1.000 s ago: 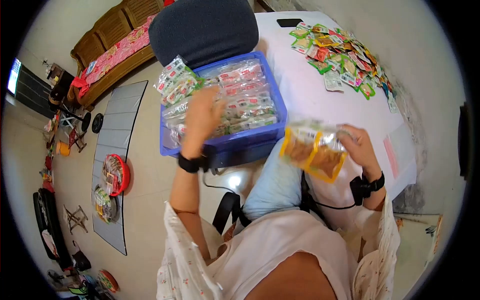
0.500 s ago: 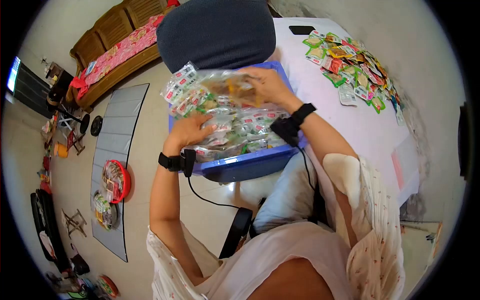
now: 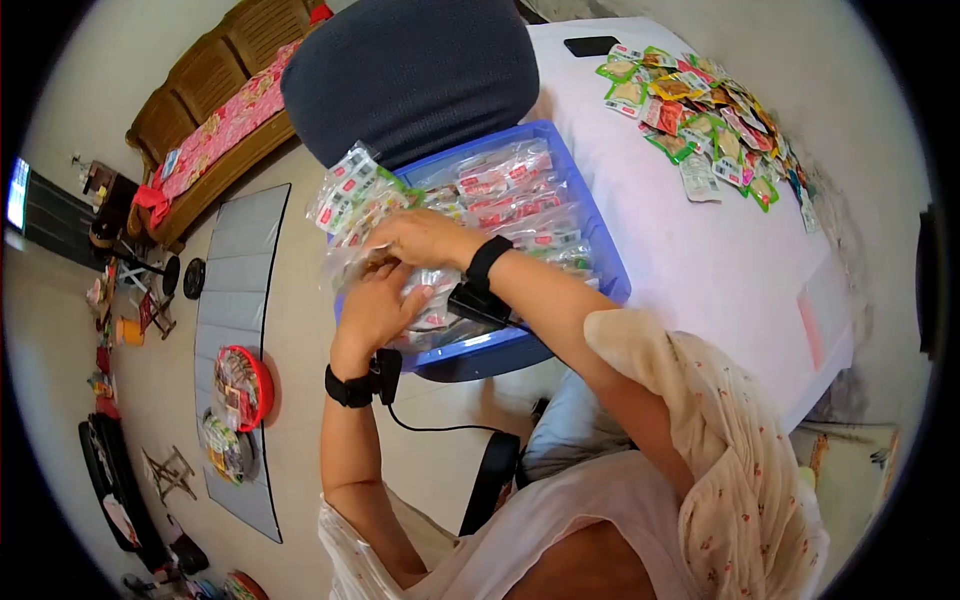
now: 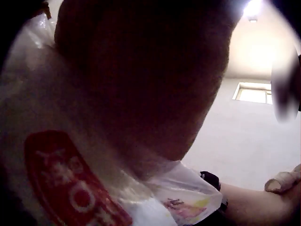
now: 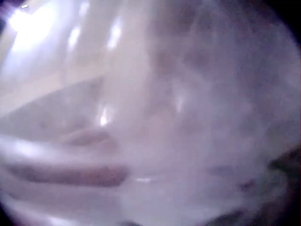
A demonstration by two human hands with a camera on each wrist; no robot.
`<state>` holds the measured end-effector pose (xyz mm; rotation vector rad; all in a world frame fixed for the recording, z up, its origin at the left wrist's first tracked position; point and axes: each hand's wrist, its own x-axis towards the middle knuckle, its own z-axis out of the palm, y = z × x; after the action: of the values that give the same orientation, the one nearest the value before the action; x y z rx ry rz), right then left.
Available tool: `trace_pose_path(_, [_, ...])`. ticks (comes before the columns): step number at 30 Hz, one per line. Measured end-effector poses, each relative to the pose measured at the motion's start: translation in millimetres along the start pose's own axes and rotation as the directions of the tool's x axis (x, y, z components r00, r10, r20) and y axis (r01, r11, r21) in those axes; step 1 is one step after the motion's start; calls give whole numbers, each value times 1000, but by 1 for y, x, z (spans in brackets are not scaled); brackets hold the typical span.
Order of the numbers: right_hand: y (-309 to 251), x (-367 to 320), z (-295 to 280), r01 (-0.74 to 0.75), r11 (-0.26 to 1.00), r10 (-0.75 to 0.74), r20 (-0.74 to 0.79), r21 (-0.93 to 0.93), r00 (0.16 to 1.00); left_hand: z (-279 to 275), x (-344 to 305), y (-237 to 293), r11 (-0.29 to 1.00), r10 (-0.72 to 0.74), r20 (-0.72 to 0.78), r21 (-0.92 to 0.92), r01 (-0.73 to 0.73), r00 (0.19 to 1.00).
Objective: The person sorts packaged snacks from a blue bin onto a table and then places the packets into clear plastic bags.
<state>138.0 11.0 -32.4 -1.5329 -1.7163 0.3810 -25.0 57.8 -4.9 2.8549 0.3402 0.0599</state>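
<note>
A blue plastic basket (image 3: 590, 210) holds rows of clear plastic packets (image 3: 510, 170) with red labels. At its left side my right hand (image 3: 425, 238) reaches across, fingers bent down over a blurred clear packet (image 3: 345, 265). Just below it, my left hand (image 3: 372, 315) rests among the packets near the basket's front left corner, its thumb spread apart. Dark and close in the left wrist view is the left hand (image 4: 146, 80), against clear plastic with a red label (image 4: 70, 183). Clear plastic (image 5: 155, 122) fills the right wrist view, hiding the right fingertips.
A dark grey chair back (image 3: 410, 80) stands behind the basket. On the white-covered table (image 3: 690, 290) lie a heap of small colourful pouches (image 3: 715, 120) and a black phone (image 3: 592, 46). A red basin (image 3: 262, 385) sits on a grey mat (image 3: 240, 260) at left.
My right hand has carried a yellow-edged packet from over my lap, across the basket to its left side. My left hand has come down onto the packets; the hands are now close together.
</note>
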Motion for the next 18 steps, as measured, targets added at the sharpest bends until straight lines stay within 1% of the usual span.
trace_pose_path(2, [4,-4,2,-21,1000,20,-41,-13,999,-3,-3,8,999,13,-102,-33,-17,995])
trace_pose_path(3, [7,-4,4,-4,1000,4,-19,11,1000,-10,-8,17,998,-10,-136,-56,2,991])
trace_pose_path(4, [9,-6,5,12,999,-12,5,37,1000,-22,-11,28,998,-1,-132,-56,-6,991])
trace_pose_path(5, [6,-10,1,28,998,-30,41,58,999,-34,-14,39,980,-192,-76,-69,187,978])
trace_pose_path(6, [3,-13,-3,25,998,-27,38,57,999,-39,-15,45,924,-378,-20,-71,376,925])
trace_pose_path(7, [-1,-15,-8,34,993,-38,35,111,999,-35,-15,43,926,-374,-19,-70,372,927])
trace_pose_path(8, [-2,-19,-9,42,985,-47,29,165,998,-26,-14,35,970,-219,-269,47,240,938])
trace_pose_path(9, [-3,-23,-9,36,986,-40,21,162,999,-18,-13,27,973,-20,-481,192,128,876])
trace_pose_path(10, [-2,-28,-5,69,992,-54,-145,101,988,-10,-13,16,975,-8,-477,193,113,879])
trace_pose_path(11, [-2,-33,-3,86,996,-73,-306,30,949,-3,-13,2,987,-29,-409,134,91,912])
trace_pose_path(12, [-5,-37,-7,61,998,-56,-321,6,946,0,-10,-6,996,-31,-339,68,57,940])
trace_pose_path(13, [-8,-44,-18,21,999,-11,-232,42,973,0,-9,-7,993,-89,-308,47,108,947])
trace_pose_path(14, [-10,-57,-32,-34,997,44,-150,70,988,0,-7,-14,995,-90,-292,24,101,952])
trace_pose_path(15, [-23,-76,-49,-39,992,55,-135,123,989,6,-5,-26,996,-31,-316,72,56,948])
trace_pose_path(16, [-35,-96,-63,-37,983,60,-123,179,991,13,-2,-38,995,57,-352,99,-24,934])
trace_pose_path(17, [-38,-120,-73,-72,987,94,-163,141,982,15,-1,-37,994,59,-361,106,-22,931])
trace_pose_path(18, [-41,-144,-82,-105,992,115,-155,72,981,17,-1,-36,997,40,-352,73,-15,935])
